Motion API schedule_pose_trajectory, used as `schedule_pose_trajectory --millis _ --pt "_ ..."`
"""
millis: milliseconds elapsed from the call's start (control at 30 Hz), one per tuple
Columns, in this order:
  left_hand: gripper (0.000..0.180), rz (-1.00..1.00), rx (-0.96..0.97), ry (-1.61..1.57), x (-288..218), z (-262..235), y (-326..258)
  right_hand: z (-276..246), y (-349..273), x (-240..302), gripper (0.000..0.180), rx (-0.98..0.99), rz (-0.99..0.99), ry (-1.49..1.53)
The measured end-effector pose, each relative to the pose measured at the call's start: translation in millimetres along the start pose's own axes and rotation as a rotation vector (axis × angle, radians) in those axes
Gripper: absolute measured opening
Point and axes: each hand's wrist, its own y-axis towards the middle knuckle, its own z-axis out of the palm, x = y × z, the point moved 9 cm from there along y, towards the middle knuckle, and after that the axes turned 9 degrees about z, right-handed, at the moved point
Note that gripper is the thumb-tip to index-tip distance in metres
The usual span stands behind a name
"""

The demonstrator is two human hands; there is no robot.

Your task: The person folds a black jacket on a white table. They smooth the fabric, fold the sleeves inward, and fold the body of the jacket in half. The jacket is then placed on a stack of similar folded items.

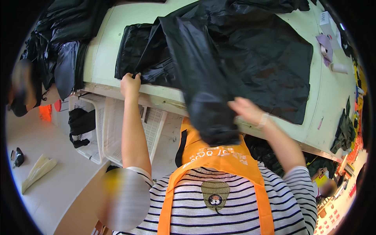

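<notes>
A large, glossy black garment [258, 66] lies spread over the pale table. One long tube-shaped part of it [196, 58], a sleeve or a trouser leg, I cannot tell which, is folded across and hangs over the front edge toward my apron. At the table's front edge, my left hand [131, 84] pinches the lower left hem of the garment. My right hand [248, 109] is beside the hanging end of the tube, its fingers stretched out and slightly blurred. Whether its fingertips touch the cloth is hard to tell.
Black garments [66, 31] are piled at the far left. White plastic baskets [135, 129] stand under the table [103, 47], one with dark cloth inside. On the right are a white box [329, 25], a mauve cloth [325, 49], a white roll [339, 68] and a pen [320, 122].
</notes>
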Motion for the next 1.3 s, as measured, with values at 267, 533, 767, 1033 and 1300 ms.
schedule_pose_trajectory --millis 267,533,767,1033,1300 --pt "0.03 0.103 0.156 0.03 -10 5 25 -277 -77 -149 0.05 -0.203 0.973 -0.812" --pt "0.04 0.581 -0.229 -0.176 -118 -56 -25 -278 -208 -154 0.053 -1.469 0.575 -0.481" --pt "0.059 1.437 0.024 -0.031 -371 42 -184 -259 -236 -220 0.03 -1.234 0.753 -0.141" --pt "0.071 1.282 -0.01 0.168 -372 113 -132 -233 -265 -255 0.032 -1.252 0.838 -0.103" --pt "0.069 1.265 0.017 0.232 -372 118 -131 -313 -186 -252 0.049 -0.932 0.953 0.029"
